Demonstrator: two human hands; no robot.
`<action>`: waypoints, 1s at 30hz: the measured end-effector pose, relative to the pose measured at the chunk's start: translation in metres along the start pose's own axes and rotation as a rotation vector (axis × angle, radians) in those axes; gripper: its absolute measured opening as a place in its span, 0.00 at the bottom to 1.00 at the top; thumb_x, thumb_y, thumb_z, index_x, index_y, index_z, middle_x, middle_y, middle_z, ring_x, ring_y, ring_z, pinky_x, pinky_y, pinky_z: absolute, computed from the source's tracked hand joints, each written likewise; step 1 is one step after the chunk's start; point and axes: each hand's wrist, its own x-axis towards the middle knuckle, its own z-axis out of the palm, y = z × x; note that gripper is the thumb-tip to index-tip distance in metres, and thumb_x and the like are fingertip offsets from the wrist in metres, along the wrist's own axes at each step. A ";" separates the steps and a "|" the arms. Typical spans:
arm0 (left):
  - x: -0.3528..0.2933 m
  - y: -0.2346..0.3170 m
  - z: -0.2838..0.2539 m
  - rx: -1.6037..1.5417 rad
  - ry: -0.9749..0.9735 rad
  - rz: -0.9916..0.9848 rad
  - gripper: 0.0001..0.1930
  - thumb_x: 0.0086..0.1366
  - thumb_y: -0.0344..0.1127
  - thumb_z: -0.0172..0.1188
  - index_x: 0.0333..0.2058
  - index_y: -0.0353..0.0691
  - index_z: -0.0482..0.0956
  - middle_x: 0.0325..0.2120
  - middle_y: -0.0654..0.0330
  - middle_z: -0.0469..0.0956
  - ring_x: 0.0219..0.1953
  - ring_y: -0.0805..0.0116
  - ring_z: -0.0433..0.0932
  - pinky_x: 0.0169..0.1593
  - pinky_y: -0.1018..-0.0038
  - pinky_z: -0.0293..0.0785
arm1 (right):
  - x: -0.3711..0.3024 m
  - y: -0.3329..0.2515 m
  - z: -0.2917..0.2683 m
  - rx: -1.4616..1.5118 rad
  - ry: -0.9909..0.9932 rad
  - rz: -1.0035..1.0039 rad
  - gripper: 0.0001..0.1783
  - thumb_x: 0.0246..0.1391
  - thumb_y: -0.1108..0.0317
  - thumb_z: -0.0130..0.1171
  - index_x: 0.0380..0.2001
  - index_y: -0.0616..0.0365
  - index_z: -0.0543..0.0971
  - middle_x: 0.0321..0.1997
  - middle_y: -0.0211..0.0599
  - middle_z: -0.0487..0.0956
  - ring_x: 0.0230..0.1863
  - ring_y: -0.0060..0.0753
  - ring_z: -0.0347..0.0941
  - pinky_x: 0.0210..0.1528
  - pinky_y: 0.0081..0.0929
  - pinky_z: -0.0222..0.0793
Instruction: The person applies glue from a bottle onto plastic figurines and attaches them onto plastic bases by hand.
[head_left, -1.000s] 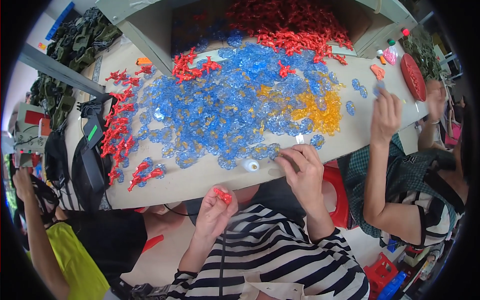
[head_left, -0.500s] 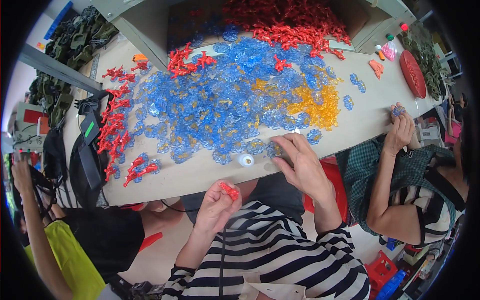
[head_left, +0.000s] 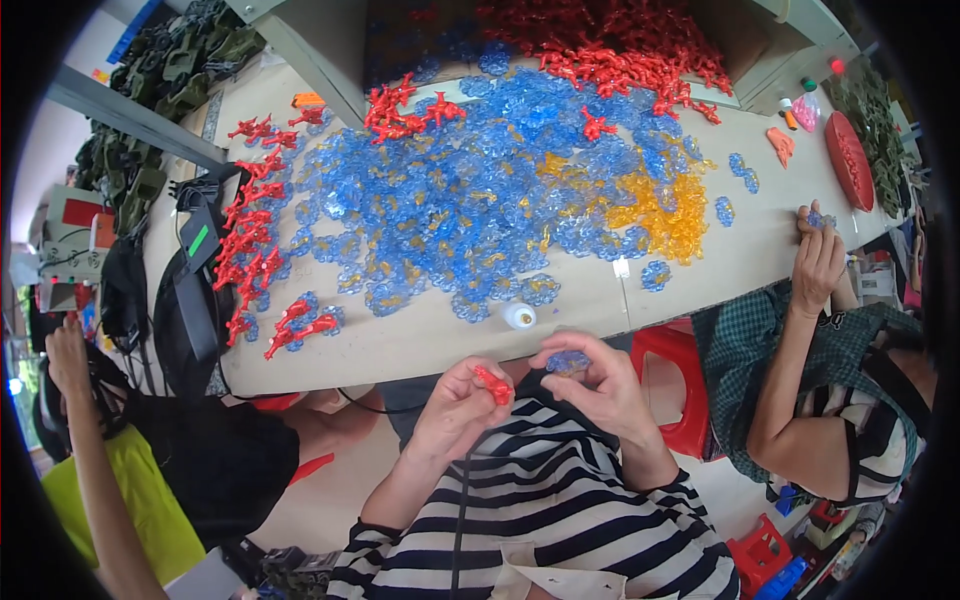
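Note:
Between the thumb and fingers of my left hand (head_left: 462,405) is a small red plastic figure (head_left: 492,385). My right hand (head_left: 600,385) pinches a clear blue plastic piece (head_left: 568,362). Both hands hover close together in front of the table's near edge, above my lap, with the two pieces apart. On the table just beyond them stands a small white bottle (head_left: 519,316). Past the bottle spreads a big heap of clear blue pieces (head_left: 420,200), some with yellow parts in them. Loose yellow pieces (head_left: 680,215) lie at the heap's right side.
Red figures with blue pieces (head_left: 250,235) line the heap's left side. A grey bin (head_left: 335,60) at the back holds many red figures (head_left: 640,50). At right is a red bowl (head_left: 848,160). A co-worker's hand (head_left: 818,255) holds a blue piece; another person sits at left.
My right hand has picked up a blue piece from the heap's near edge and drawn it back beside my left hand. The left hand still holds the red figure. The view has shifted slightly.

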 end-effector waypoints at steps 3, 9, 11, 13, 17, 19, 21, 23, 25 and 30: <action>-0.002 0.000 -0.002 -0.020 -0.004 0.004 0.11 0.60 0.28 0.58 0.41 0.38 0.71 0.28 0.59 0.72 0.25 0.73 0.68 0.28 0.80 0.61 | 0.000 0.000 0.006 0.113 -0.108 0.004 0.27 0.51 0.82 0.55 0.55 0.63 0.63 0.41 0.37 0.77 0.35 0.16 0.71 0.34 0.13 0.69; -0.005 0.000 -0.006 -0.040 0.001 0.025 0.11 0.60 0.29 0.58 0.42 0.39 0.71 0.29 0.59 0.72 0.26 0.73 0.68 0.28 0.80 0.62 | -0.005 -0.010 0.018 -0.256 -0.039 -0.182 0.24 0.52 0.78 0.57 0.53 0.60 0.67 0.40 0.36 0.76 0.35 0.17 0.72 0.36 0.16 0.69; -0.006 -0.001 -0.006 -0.036 -0.026 0.055 0.11 0.61 0.28 0.57 0.42 0.39 0.71 0.29 0.58 0.72 0.27 0.72 0.69 0.29 0.80 0.62 | -0.006 0.002 0.014 -0.293 -0.053 -0.206 0.24 0.52 0.77 0.56 0.54 0.59 0.67 0.39 0.36 0.77 0.34 0.18 0.72 0.35 0.16 0.69; -0.004 0.002 -0.003 -0.010 -0.037 0.051 0.11 0.60 0.34 0.59 0.42 0.41 0.71 0.27 0.58 0.71 0.27 0.70 0.68 0.29 0.78 0.61 | -0.006 0.004 0.015 -0.330 -0.063 -0.229 0.24 0.52 0.77 0.56 0.54 0.58 0.66 0.38 0.37 0.77 0.33 0.18 0.72 0.34 0.17 0.69; -0.005 0.002 -0.007 -0.076 -0.040 0.021 0.10 0.61 0.26 0.54 0.42 0.39 0.70 0.29 0.57 0.72 0.30 0.71 0.71 0.30 0.80 0.64 | -0.001 -0.004 0.027 -0.145 -0.095 -0.051 0.22 0.53 0.77 0.54 0.52 0.62 0.66 0.43 0.42 0.74 0.39 0.24 0.72 0.41 0.19 0.67; -0.005 0.004 -0.008 -0.063 -0.054 0.032 0.10 0.61 0.25 0.54 0.42 0.39 0.70 0.30 0.56 0.73 0.30 0.71 0.71 0.31 0.80 0.65 | -0.001 -0.005 0.029 -0.162 -0.127 -0.099 0.21 0.54 0.78 0.53 0.52 0.63 0.66 0.45 0.43 0.73 0.41 0.25 0.71 0.44 0.19 0.66; -0.004 0.005 -0.008 -0.051 -0.068 0.043 0.10 0.60 0.24 0.54 0.41 0.38 0.70 0.30 0.56 0.73 0.30 0.71 0.71 0.31 0.80 0.66 | -0.003 -0.006 0.029 -0.171 -0.085 -0.105 0.19 0.54 0.80 0.50 0.51 0.65 0.67 0.47 0.43 0.71 0.45 0.28 0.69 0.48 0.20 0.63; -0.003 0.003 -0.008 0.043 -0.037 0.167 0.11 0.58 0.19 0.55 0.40 0.37 0.71 0.33 0.56 0.73 0.33 0.71 0.73 0.36 0.79 0.70 | -0.005 -0.010 0.032 -0.028 -0.066 -0.101 0.21 0.53 0.82 0.51 0.52 0.65 0.67 0.47 0.41 0.72 0.46 0.28 0.68 0.48 0.20 0.62; -0.004 0.003 -0.006 0.135 -0.007 0.221 0.12 0.56 0.18 0.56 0.39 0.37 0.71 0.34 0.56 0.73 0.34 0.71 0.73 0.38 0.78 0.72 | -0.008 -0.009 0.032 0.114 -0.044 -0.096 0.22 0.52 0.83 0.52 0.52 0.64 0.67 0.47 0.40 0.72 0.46 0.28 0.68 0.49 0.19 0.61; -0.005 0.001 -0.008 0.344 0.040 0.345 0.14 0.51 0.14 0.59 0.36 0.35 0.73 0.36 0.55 0.73 0.39 0.70 0.75 0.41 0.77 0.75 | -0.006 0.009 0.030 0.124 -0.019 -0.294 0.31 0.39 0.83 0.65 0.52 0.64 0.71 0.46 0.35 0.74 0.41 0.21 0.69 0.42 0.15 0.63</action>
